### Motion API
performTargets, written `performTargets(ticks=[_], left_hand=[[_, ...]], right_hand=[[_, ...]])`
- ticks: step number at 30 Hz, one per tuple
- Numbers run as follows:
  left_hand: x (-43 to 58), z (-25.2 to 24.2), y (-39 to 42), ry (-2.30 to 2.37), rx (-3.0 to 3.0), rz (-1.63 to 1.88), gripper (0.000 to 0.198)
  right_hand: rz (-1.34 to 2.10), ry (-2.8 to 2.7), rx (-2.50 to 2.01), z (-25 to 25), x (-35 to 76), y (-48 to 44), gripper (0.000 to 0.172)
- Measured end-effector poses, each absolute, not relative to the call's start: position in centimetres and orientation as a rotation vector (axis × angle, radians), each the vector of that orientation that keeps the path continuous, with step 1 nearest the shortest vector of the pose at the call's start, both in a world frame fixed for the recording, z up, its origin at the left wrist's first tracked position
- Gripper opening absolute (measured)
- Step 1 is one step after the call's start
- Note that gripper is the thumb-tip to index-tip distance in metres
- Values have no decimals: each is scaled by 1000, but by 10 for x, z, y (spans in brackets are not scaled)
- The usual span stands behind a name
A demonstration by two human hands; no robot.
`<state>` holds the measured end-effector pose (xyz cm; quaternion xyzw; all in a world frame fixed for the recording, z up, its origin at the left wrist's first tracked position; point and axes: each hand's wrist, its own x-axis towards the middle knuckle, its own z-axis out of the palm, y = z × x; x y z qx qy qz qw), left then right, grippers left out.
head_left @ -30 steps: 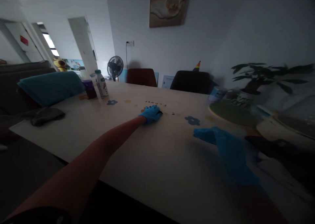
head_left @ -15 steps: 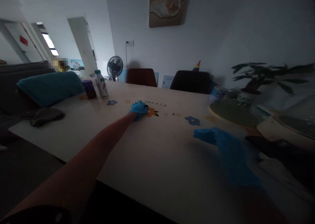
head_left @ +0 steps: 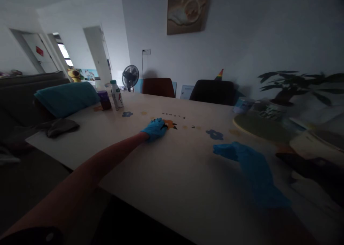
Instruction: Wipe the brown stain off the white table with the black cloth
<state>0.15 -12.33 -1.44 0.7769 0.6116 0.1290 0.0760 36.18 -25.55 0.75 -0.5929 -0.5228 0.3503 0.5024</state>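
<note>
My left hand [head_left: 155,129], in a blue glove, rests on the white table [head_left: 150,169] beside a printed orange flower [head_left: 170,124]. Its fingers are curled down, and a small dark edge shows at the fingertips. What lies beneath them is too hidden to name. To the right, my right hand [head_left: 236,153], gloved in blue too, hovers above the tabletop below a printed blue flower [head_left: 214,134]. Its fingers are pressed together and point left, with nothing showing in them.
A white bottle [head_left: 117,96] and a dark purple container [head_left: 104,100] stand at the far left. A dark grey cloth [head_left: 62,127] lies near the left edge. On the right are a potted plant [head_left: 276,108], a green round mat [head_left: 255,128] and a pale bin-like container [head_left: 309,141]. Two chairs [head_left: 158,87] stand behind.
My left hand has slid a little nearer to me across the table, the dark edge moving with it. My right hand has hardly moved. The view has shifted slightly.
</note>
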Motion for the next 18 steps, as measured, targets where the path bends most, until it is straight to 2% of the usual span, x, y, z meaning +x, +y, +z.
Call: performTargets(ticks=[9, 13, 18], left_hand=[[31, -30, -154, 1476, 2554, 502, 23], [58, -32, -176, 1258, 2653, 478, 27], [83, -29, -191, 1213, 2685, 418, 31]], right_hand=[[875, -1249, -1416, 7, 364, -254, 57], [862, -1283, -1417, 8, 364, -255, 60], [828, -1318, -1413, 9, 365, -256, 63]])
